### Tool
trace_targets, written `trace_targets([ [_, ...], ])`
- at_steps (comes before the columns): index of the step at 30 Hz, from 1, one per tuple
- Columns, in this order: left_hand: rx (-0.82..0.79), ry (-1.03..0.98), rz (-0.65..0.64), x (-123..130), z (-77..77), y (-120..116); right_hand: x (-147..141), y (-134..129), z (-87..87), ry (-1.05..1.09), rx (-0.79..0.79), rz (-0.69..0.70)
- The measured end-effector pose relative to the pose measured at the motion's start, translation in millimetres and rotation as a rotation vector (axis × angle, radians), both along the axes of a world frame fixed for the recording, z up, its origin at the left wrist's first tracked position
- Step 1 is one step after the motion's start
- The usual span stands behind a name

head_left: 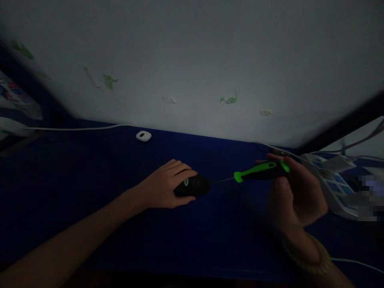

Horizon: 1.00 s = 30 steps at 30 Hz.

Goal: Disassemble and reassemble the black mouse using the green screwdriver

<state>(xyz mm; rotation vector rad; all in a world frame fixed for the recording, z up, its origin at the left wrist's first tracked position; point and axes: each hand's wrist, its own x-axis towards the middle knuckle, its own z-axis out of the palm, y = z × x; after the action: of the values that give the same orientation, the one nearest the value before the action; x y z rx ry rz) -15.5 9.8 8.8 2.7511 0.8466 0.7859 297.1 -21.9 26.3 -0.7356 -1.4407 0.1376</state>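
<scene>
Two hands, one job each: L hand (163, 186) fingers clamped on black mouse (196, 186), prob. to steady it on table (120, 240); R hand (297, 196) fingers grasping green/black screwdriver (261, 171) by handle, shaft tip by mouse, prob. for aim.

"What is rising at the far side?"
"A plain gray wall (192, 48) is standing behind a blue table (75, 172). Green scraps (109, 81) and pale strips (169, 99) are clinging to it."
"And at the sides?"
"A dark blue bar (33, 85) is slanting along the left, and a black bar (345, 121) is slanting along the right."
"How is the light looking?"
"Dim; shadow is darkening the table's near edge."
</scene>
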Motion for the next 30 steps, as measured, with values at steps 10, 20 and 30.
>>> trace_targets([
  [10,-0.020,0.013,0.007,0.5,0.7,-0.8,-0.9,1.6,0.3,-0.033,0.045,0.019],
  [20,-0.026,0.001,0.000,0.0,-2.1,0.4,-6.0,0.6,-1.2,-0.022,0.058,0.041],
  [30,-0.033,0.019,0.001,-0.2,-1.5,0.6,-5.3,-0.6,-1.2,-0.035,0.082,0.010],
])
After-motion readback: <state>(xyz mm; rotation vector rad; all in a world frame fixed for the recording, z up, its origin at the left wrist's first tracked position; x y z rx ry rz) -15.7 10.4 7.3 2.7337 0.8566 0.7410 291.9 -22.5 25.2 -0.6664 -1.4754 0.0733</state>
